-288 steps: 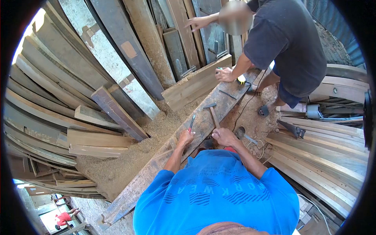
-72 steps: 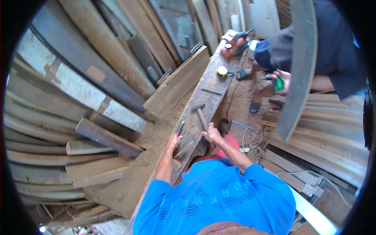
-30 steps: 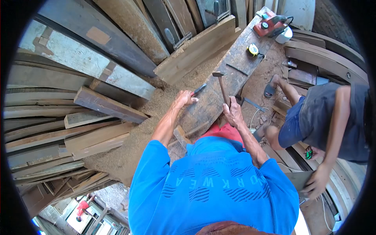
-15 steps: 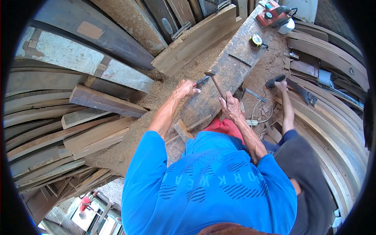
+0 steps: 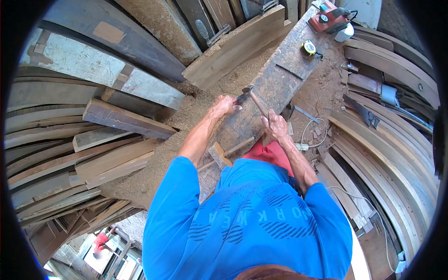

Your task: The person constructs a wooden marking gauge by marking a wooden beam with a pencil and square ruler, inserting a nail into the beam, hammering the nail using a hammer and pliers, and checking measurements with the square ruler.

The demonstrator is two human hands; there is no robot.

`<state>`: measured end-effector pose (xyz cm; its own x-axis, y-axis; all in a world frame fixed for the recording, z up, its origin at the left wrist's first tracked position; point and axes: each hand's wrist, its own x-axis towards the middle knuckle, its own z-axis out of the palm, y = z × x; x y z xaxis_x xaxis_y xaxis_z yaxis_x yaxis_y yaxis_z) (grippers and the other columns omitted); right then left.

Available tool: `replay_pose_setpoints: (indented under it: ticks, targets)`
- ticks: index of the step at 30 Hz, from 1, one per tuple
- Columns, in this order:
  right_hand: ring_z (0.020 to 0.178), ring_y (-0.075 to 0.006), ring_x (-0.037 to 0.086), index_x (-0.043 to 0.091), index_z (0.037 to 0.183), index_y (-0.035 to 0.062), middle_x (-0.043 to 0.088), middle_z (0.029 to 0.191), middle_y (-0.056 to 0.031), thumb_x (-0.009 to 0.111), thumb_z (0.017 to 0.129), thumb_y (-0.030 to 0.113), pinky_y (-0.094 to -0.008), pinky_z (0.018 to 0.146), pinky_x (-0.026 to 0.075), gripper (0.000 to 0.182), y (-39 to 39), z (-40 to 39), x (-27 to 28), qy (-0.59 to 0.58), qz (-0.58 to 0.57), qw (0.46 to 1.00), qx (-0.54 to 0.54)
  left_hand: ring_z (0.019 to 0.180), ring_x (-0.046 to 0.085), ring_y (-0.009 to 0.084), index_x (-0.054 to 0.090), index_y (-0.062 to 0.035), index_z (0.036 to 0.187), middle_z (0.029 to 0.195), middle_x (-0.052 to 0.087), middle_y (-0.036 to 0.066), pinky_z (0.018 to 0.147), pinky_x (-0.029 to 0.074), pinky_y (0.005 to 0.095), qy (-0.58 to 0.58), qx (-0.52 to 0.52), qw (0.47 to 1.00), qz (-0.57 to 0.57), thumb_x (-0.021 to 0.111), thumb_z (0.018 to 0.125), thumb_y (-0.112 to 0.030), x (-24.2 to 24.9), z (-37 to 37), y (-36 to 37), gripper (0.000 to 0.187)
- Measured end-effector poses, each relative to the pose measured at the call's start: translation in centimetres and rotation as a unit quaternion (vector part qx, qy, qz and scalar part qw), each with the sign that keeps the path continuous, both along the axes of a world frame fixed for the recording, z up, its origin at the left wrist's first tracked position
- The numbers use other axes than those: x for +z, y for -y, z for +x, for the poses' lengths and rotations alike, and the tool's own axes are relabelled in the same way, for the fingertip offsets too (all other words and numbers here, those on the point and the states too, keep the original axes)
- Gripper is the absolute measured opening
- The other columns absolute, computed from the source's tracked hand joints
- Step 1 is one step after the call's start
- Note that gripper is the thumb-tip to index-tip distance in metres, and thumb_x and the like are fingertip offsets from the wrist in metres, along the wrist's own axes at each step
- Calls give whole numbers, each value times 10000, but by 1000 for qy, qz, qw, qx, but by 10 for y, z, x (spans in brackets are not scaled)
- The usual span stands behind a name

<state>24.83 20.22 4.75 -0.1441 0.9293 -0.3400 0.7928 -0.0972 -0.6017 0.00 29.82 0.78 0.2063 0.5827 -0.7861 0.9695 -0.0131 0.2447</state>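
Note:
My right hand (image 5: pixel 276 128) is wrapped round the wooden handle of a hammer (image 5: pixel 259 103). The hammer's dark head is up at the far end, over the workbench (image 5: pixel 266 84). Close to that head, my left hand (image 5: pixel 224 106) grips a red-handled metal tool (image 5: pixel 236 100) at the bench's left edge. The hammer head partly covers the tool's metal end, so its exact kind cannot be made out. Below the hands, small wood pieces (image 5: pixel 218 155) lie at the near end of the bench.
A tape measure (image 5: pixel 308 48) and a red power planer (image 5: pixel 329 19) sit toward the bench's far end. Stacked boards (image 5: pixel 121 161) fill the left side, and more planks (image 5: pixel 378 163) line the right. Sawdust covers the floor. A white cord (image 5: pixel 305 130) loops right of the bench.
The hammer head has come down slightly, nearer the red-handled tool. A co-worker in dark clothes on the right has left the view, uncovering planks and a cord. My view has shifted a little.

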Motion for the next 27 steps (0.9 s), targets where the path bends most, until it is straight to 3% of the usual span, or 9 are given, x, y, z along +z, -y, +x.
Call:
replay_pose_setpoints:
  ticks: [9,12,16,19,21,22,25,26,27]
  targets:
    - [734,-476,660,500,1009,16,655,747,-279,583,970,343,-569,660,524,340,4,-2,22,4,-19,1000,-10,1120,648,403,699,-70,1164,1167,689,222,924,531,489,22,23,999,-9,724,846,-557,15,2,4,582]
    - [722,-475,661,511,1007,9,648,732,-283,594,963,349,-579,654,522,352,15,3,0,33,-12,999,-2,1125,647,398,704,-81,1169,1174,686,220,940,522,486,-7,52,998,-30,726,847,-550,26,9,0,569]
    - [730,-484,662,533,1013,23,656,742,-283,595,962,357,-575,659,524,344,2,9,0,31,-13,999,-36,990,674,428,691,-64,1084,1004,704,244,835,527,512,41,19,998,42,688,867,-571,-4,-1,9,552]
    - [783,-489,660,533,1069,37,664,805,-278,565,984,326,-577,680,514,303,6,11,11,21,1,993,-117,1144,633,406,688,-51,1172,1183,685,215,930,520,473,28,34,999,-6,728,848,-557,-9,1,8,603]
    - [810,-484,659,525,1094,38,657,839,-282,548,994,307,-575,691,511,288,10,17,-2,25,62,982,-176,1061,655,404,682,-24,1114,1107,697,225,873,521,482,65,63,996,24,714,872,-526,-3,0,12,558]
    - [887,-467,643,511,1216,24,627,953,-291,538,991,267,-549,749,515,333,11,23,-8,32,48,982,-179,1019,667,403,679,-11,1085,1069,703,229,845,521,487,84,77,993,39,706,884,-511,5,1,16,540]
    - [1023,-464,615,449,1340,-28,596,1130,-303,524,992,219,-540,811,499,433,13,33,-32,70,106,974,-190,797,645,331,634,-1,931,844,674,196,718,490,478,164,177,969,46,679,917,-461,41,7,26,462]
    - [1108,-434,584,373,1436,-51,544,1240,-299,528,978,175,-502,883,494,534,12,36,-35,74,52,982,-165,602,491,169,465,-69,758,624,442,32,570,432,400,224,218,948,65,629,953,-478,61,11,33,482]
    - [1063,-430,595,423,1397,-38,561,1184,-292,544,968,174,-490,880,496,493,12,35,-36,106,97,978,-154,581,476,153,469,-78,754,616,438,12,547,420,384,229,264,936,38,615,964,-482,69,16,36,477]
